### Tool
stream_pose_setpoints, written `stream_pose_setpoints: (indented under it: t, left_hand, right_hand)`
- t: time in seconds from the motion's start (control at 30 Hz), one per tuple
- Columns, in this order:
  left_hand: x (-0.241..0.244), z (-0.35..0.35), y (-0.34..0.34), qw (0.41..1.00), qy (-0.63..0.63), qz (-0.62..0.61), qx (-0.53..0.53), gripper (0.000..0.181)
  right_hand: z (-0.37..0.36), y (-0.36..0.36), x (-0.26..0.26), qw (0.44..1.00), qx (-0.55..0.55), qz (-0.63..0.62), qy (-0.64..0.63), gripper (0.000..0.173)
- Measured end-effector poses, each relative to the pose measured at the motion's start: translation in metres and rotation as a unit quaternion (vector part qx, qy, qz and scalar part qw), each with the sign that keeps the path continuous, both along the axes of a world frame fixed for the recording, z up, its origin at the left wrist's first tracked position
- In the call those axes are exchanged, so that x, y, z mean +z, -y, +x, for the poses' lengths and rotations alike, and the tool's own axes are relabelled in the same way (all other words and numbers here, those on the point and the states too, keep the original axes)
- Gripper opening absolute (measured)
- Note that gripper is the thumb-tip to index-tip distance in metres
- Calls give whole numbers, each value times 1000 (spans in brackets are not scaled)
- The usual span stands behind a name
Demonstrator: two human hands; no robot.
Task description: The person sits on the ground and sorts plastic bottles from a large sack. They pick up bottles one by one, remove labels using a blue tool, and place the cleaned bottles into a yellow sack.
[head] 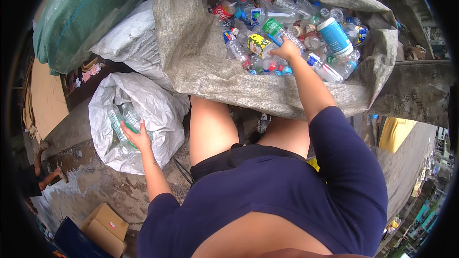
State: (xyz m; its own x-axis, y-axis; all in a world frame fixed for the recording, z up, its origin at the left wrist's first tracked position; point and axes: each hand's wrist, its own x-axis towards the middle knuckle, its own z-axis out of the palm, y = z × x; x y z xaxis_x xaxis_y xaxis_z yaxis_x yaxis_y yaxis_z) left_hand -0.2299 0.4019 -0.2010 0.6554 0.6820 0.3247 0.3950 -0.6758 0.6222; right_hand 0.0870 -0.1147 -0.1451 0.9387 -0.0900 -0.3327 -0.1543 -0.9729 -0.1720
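My left hand [138,137] is held with its fingers apart over the mouth of a white woven sack [165,114]. Clear plastic bottles [116,120] lie inside that sack, some showing green. My right hand [288,49] reaches into a large grey woven sack [229,82] full of plastic bottles. Its thumb is by a bottle with a yellow label [259,45]. A slim blue stick-like piece [274,40] shows between thumb and forefinger; whether it is gripped is unclear. Near the fingers lies a green-labelled bottle [272,26]. Further right is a blue container with white ends [335,37].
A green sack [93,14] and a filled white sack [131,39] stand at upper left. Cardboard sheets [48,96] lean at far left. An open cardboard box [107,224] lies lower left on the wet floor. Another person's legs [50,175] show at the left rim.
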Motion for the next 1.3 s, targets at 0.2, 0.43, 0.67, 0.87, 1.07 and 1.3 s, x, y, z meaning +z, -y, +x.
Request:
stream_pose_setpoints:
  t: [0.2,0.43,0.67,0.87,1.07,1.3]
  left_hand:
    - [52,8,34,999,9,-16,-38,69]
    - [129,170,199,927,24,-46,-370,70]
    - [184,224,329,892,127,136,-413,85]
    - [221,207,342,844,233,126,-467,95]
    - [242,183,350,818,269,30,-508,84]
    - [271,166,355,833,193,-77,-513,65]
  right_hand:
    - [17,-2,-51,996,9,-12,-90,80]
    - [-15,30,21,760,-250,579,-159,32]
    - [-130,6,115,645,-189,732,112,72]
    - [-176,1,129,688,-112,668,262,73]
    - [-193,0,136,637,-99,700,307,71]
    - [-207,4,148,650,-96,689,306,71]
